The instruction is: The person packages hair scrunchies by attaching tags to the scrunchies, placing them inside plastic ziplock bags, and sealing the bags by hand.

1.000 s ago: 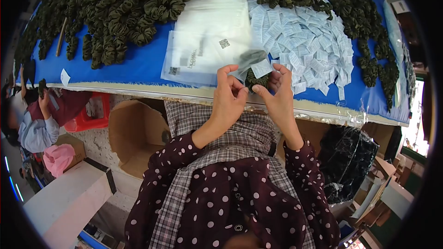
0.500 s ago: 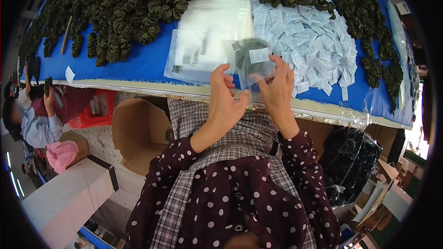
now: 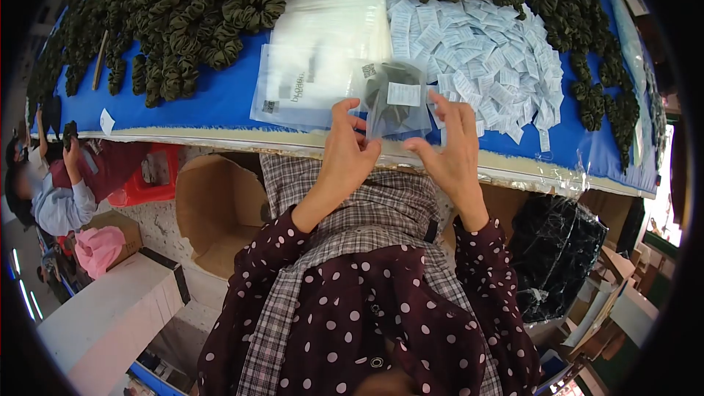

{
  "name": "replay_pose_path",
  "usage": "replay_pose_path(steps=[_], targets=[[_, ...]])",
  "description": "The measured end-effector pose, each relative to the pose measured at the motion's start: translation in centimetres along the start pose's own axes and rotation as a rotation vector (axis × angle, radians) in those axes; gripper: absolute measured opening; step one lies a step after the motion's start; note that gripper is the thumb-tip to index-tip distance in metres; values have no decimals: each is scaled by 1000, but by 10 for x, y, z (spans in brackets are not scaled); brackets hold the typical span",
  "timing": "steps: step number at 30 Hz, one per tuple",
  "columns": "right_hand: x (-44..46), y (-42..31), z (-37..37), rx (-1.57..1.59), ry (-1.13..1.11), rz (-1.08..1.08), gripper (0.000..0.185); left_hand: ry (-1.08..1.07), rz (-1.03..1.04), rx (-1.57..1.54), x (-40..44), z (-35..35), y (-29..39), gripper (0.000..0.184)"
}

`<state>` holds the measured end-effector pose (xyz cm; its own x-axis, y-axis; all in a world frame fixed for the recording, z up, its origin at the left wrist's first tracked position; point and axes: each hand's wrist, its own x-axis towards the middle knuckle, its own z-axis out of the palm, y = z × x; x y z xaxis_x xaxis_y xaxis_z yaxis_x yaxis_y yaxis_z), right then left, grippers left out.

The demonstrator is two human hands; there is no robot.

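Observation:
A clear plastic bag [image 3: 412,122] lies at the table's front edge, with a dark scrunchie [image 3: 378,95] and a small white printed label [image 3: 404,94] showing through it. My left hand [image 3: 347,148] is at the bag's lower left edge, thumb and fingers apart; whether the fingertips touch the plastic is unclear. On the other side my right hand [image 3: 456,148] is open, its fingers spread just beside the bag. Behind the left hand lies a stack of clear printed bags [image 3: 323,26]. A large heap of white printed labels [image 3: 477,59] lies beyond the right hand.
Dark green scrunchies [image 3: 198,18] are piled along the back and left of the blue tabletop [image 3: 213,110], with more at the right. A cardboard box [image 3: 220,209] stands under the table. Another person [image 3: 66,194] sits at the far left near a red stool [image 3: 158,176].
My right hand has let go of the bag and moved right, its fingers spreading. The bag now lies flatter, its scrunchie and label more plainly visible. My left hand has shifted slightly left.

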<state>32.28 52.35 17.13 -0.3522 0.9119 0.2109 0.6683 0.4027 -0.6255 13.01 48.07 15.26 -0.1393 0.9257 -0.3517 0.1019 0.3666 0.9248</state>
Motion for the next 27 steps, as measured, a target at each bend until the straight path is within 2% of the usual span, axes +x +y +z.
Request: replay_pose_path(steps=[5, 7, 8, 10, 11, 16, 20, 25, 27], targets=[[48, -7, -15, 134, 1, -176, 73, -28, -1, -69, -1, 0, -19, 65], [58, -21, -3, 10, -87, -224, 70, -32, 1, -83, -2, 1, -26, 65], [51, -17, 16, 13, -88, -225, 70, -35, -1, -100, -3, 1, -30, 64], [30, 6, 63, -245, -247, -348, 69, -40, 1, -136, -5, 1, -34, 64], [30, 3, 60, -244, -250, -349, 69, -38, -1, -138, -6, 0, -34, 64], [26, -12, 33, -313, -86, -371, 58, -105, -101, -244, -13, -16, -25, 52], [-7, -10, 15, -174, 75, -311, 34, -69, -208, -448, -22, -23, -19, 35], [-23, -30, 46, -33, 87, -313, 17, -51, -197, -480, -23, -19, -32, 19], [-30, -33, 56, -76, 111, -341, 17, -21, -204, -487, -26, -18, -30, 17]])
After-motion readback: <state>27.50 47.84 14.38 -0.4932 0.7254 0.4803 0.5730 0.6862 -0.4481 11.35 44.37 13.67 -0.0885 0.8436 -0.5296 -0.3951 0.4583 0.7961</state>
